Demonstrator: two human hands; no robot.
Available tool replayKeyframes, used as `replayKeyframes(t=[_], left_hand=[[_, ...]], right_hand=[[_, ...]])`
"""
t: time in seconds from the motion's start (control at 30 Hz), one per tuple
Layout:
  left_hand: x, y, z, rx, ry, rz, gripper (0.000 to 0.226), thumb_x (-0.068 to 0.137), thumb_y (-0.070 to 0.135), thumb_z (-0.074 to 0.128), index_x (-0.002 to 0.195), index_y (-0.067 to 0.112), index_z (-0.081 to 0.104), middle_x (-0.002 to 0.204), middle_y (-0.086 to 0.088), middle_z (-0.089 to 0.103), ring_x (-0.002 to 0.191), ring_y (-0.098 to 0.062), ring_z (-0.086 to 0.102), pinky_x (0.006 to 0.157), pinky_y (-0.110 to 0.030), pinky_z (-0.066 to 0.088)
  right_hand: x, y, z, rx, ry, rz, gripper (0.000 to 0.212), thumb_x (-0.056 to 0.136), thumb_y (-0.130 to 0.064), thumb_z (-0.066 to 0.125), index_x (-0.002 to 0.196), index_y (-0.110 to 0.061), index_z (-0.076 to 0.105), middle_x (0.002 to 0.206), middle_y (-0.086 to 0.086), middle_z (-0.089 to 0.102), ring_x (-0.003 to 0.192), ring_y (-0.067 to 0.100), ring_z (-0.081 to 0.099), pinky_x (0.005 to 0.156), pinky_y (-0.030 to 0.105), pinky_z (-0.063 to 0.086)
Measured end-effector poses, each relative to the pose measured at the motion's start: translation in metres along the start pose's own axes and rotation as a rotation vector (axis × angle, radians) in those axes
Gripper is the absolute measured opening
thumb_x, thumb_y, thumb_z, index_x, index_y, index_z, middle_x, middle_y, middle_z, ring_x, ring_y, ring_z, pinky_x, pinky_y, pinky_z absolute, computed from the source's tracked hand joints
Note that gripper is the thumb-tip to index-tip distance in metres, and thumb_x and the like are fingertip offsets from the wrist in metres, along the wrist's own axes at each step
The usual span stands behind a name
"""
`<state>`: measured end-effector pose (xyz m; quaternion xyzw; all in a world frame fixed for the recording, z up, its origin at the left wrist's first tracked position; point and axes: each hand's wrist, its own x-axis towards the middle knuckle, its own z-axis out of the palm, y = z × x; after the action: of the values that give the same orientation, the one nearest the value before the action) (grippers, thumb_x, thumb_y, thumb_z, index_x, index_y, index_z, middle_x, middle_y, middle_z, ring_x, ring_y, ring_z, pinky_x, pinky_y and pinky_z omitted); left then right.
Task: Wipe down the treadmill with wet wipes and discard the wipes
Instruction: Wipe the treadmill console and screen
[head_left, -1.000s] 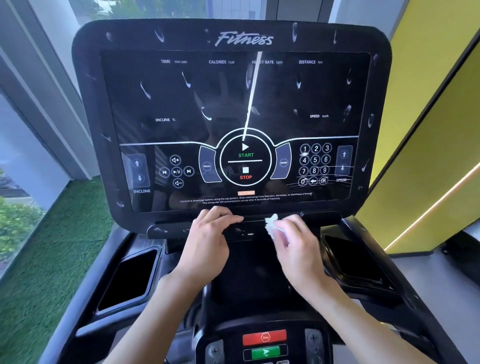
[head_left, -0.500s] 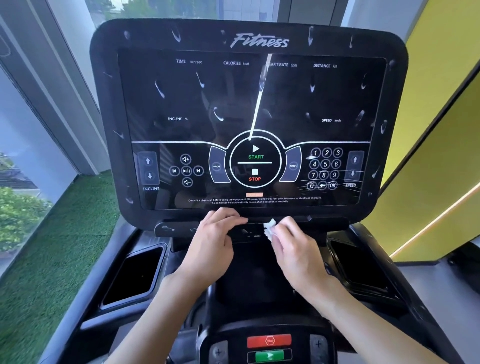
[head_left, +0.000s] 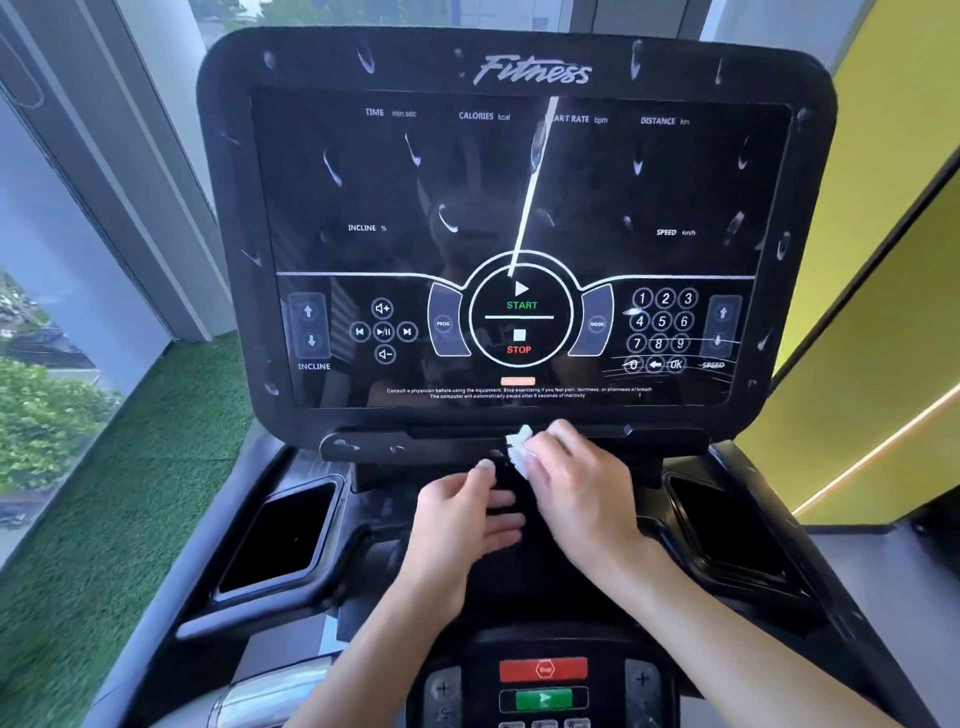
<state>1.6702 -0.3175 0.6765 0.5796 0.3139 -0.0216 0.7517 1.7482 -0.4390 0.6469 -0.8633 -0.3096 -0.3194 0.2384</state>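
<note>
To my left, green artificial turf (head_left: 130, 493) runs along a tall window (head_left: 47, 234), with leafy trees (head_left: 41, 415) outside below. To my right stands a yellow wall (head_left: 883, 234) crossed by a slanting light strip (head_left: 878, 453), above grey floor (head_left: 893, 597)

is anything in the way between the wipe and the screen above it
Nothing visible does. The right hand holds the wet wipe at the ledge just under the screen, with a clear path upward. The left hand hangs open lower down, out of that path.
</note>
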Motion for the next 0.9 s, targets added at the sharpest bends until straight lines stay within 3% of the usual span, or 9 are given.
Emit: replayKeyframes(t=[0.1,0.2,0.3,0.37,0.47,0.6,0.73,0.8,0.9], left_hand=[[0.002,0.008,0.007,-0.27,-0.066,-0.183,0.039,0.098,0.032,0.06,0.108,-0.005,0.06,0.102,-0.024,0.072,0.084,-0.034,0.074,0.075,-0.042,0.061],[0.005,0.008,0.017,-0.334,-0.061,-0.191,0.033,0.096,0.024,0.063,0.098,-0.008,0.067,0.094,-0.022,0.074,0.082,-0.028,0.075,0.069,-0.033,0.059],[0.005,0.007,0.025,-0.447,-0.01,-0.176,0.023,0.092,0.008,0.068,0.1,-0.013,0.066,0.098,-0.027,0.072,0.088,-0.031,0.074,0.07,-0.032,0.061],[0.004,0.005,0.032,-0.495,0.06,-0.145,0.013,0.091,0.0,0.067,0.095,-0.012,0.067,0.093,-0.026,0.073,0.085,-0.031,0.075,0.075,-0.033,0.061],[0.004,0.0,0.042,-0.526,0.207,-0.09,0.009,0.089,-0.002,0.067,0.09,-0.011,0.067,0.087,-0.024,0.074,0.083,-0.03,0.075,0.081,-0.036,0.059],[0.008,-0.003,0.047,-0.58,0.443,-0.002,0.005,0.086,-0.005,0.068,0.088,-0.004,0.063,0.086,-0.024,0.072,0.073,-0.028,0.072,0.066,-0.029,0.06],[0.01,-0.004,0.063,-0.584,0.61,0.167,0.014,0.084,-0.015,0.057,0.086,-0.002,0.062,0.067,-0.015,0.067,0.058,-0.021,0.067,0.069,-0.033,0.06],[0.01,-0.009,0.076,-0.476,0.621,0.232,0.006,0.087,-0.005,0.063,0.091,-0.001,0.066,0.063,-0.007,0.07,0.06,-0.016,0.067,0.074,-0.031,0.059],[0.008,-0.014,0.084,-0.291,0.638,0.304,0.01,0.087,0.018,0.074,0.087,0.008,0.071,0.064,-0.001,0.072,0.061,-0.01,0.068,0.066,-0.024,0.054]], right_hand=[[-0.007,0.005,-0.003,-0.076,-0.002,0.008,0.019,0.089,-0.014,0.064,0.07,-0.013,0.059,0.076,-0.001,0.053,0.07,0.024,0.052,0.063,0.035,0.036],[0.0,-0.003,-0.003,-0.096,-0.028,0.01,0.019,0.085,-0.017,0.067,0.068,-0.015,0.06,0.082,-0.002,0.053,0.08,0.024,0.049,0.07,0.036,0.031],[0.004,0.004,-0.012,-0.045,-0.115,-0.008,0.015,0.087,-0.023,0.068,0.073,-0.02,0.066,0.088,-0.005,0.05,0.086,0.022,0.048,0.075,0.037,0.033],[0.006,0.013,-0.02,0.021,-0.205,-0.048,0.011,0.089,-0.021,0.063,0.083,-0.023,0.072,0.096,-0.007,0.051,0.093,0.019,0.049,0.083,0.038,0.036],[0.01,0.025,-0.029,0.126,-0.293,-0.086,0.042,0.085,-0.012,0.041,0.112,-0.017,0.072,0.109,-0.005,0.058,0.103,0.016,0.055,0.093,0.036,0.041],[0.013,0.04,-0.03,0.127,-0.378,-0.154,0.04,0.081,0.0,0.061,0.117,-0.017,0.07,0.108,-0.008,0.059,0.099,0.016,0.058,0.09,0.037,0.044],[0.016,0.045,-0.028,0.108,-0.401,-0.217,0.037,0.081,-0.019,0.078,0.116,-0.019,0.069,0.105,-0.008,0.058,0.096,0.017,0.057,0.084,0.037,0.045],[0.018,0.047,-0.025,0.12,-0.383,-0.233,0.035,0.079,-0.016,0.078,0.113,-0.019,0.07,0.102,-0.007,0.058,0.093,0.019,0.058,0.08,0.038,0.046],[0.02,0.05,-0.022,0.148,-0.388,-0.25,0.033,0.08,-0.011,0.073,0.111,-0.021,0.069,0.099,-0.006,0.057,0.091,0.02,0.058,0.078,0.037,0.045]])
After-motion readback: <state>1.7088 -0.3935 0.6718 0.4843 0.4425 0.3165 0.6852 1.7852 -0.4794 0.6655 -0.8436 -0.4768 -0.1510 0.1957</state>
